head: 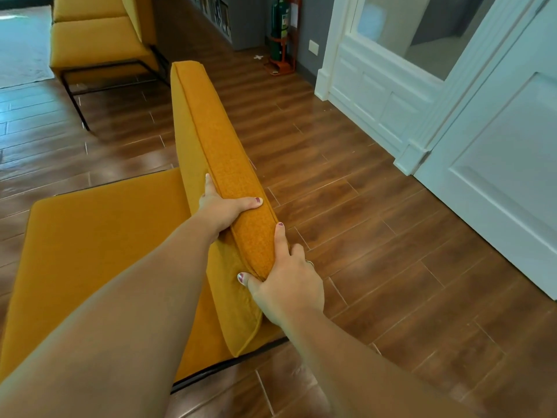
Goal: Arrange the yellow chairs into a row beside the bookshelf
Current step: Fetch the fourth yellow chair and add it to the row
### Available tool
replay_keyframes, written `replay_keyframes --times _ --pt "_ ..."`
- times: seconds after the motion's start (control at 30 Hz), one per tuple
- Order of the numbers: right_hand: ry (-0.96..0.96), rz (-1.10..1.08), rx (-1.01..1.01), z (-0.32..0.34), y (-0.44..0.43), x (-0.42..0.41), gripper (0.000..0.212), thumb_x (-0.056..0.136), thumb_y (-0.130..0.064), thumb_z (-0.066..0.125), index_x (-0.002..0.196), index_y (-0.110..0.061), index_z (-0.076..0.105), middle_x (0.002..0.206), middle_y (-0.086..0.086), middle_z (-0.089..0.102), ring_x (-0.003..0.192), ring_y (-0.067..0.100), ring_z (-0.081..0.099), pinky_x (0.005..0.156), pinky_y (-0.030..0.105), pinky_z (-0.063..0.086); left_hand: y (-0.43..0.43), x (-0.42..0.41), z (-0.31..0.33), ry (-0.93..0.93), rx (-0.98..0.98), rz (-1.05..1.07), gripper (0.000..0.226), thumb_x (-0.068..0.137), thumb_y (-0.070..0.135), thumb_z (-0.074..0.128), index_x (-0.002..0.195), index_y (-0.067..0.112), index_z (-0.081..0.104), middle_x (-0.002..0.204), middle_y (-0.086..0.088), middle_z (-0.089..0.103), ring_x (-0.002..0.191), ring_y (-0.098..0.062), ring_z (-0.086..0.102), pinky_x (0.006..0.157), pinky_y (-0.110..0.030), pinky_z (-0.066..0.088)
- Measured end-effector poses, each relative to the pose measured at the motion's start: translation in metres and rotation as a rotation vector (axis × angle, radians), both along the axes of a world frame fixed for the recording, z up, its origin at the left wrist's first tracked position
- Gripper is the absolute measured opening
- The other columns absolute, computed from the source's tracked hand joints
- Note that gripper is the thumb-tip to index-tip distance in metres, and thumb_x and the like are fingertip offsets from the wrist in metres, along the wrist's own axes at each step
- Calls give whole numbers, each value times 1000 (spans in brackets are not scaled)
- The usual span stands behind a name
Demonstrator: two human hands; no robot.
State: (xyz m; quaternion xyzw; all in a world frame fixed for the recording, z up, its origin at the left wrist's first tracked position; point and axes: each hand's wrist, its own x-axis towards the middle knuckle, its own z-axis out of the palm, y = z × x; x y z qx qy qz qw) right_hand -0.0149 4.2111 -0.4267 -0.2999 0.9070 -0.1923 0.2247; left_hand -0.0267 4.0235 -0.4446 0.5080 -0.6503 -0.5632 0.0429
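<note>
A yellow upholstered chair (99, 251) stands right below me, its seat to the left and its padded backrest running away from me. My left hand (223, 208) grips the top edge of that backrest, thumb across the top. My right hand (286, 276) grips the same backrest nearer to me, fingers curled over the far side. Two more yellow chairs (96, 40) stand side by side at the far left on black metal legs. The grey bookshelf (223, 16) lines the far wall behind them.
Wooden plank floor (376, 236) stretches between the chairs and the white panelled doors (497, 164) at the right. A green fire extinguisher (280, 28) in an orange stand sits by the grey wall beyond the bookshelf. A pale rug (21, 49) lies at the far left.
</note>
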Motion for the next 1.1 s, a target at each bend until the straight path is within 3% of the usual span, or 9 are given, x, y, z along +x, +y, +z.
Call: replay_keyframes --times 0.67,0.8,1.1 --pt "4 26 41 1 -115 -76 100 82 -70 50 149 -34 -14 137 6 34 115 30 50 82 36 46 -109 -68 7 -10 -3 38 130 66 47 83 150 38 -16 158 -5 17 140 -33 28 109 -53 32" --pt "18 26 22 -3 -135 -87 99 82 -70 50 150 -34 -13 138 7 35 115 29 49 75 34 40 -129 -78 6 -3 -7 41 130 66 47 83 150 37 -16 158 -5 18 140 -33 29 109 -53 32" --pt "33 37 6 -3 -185 -117 100 81 -69 52 150 -34 -10 143 7 33 119 32 48 84 39 44 -181 -107 6 -29 -5 41 131 65 51 82 149 39 -17 158 -6 17 139 -35 28 107 -55 31"
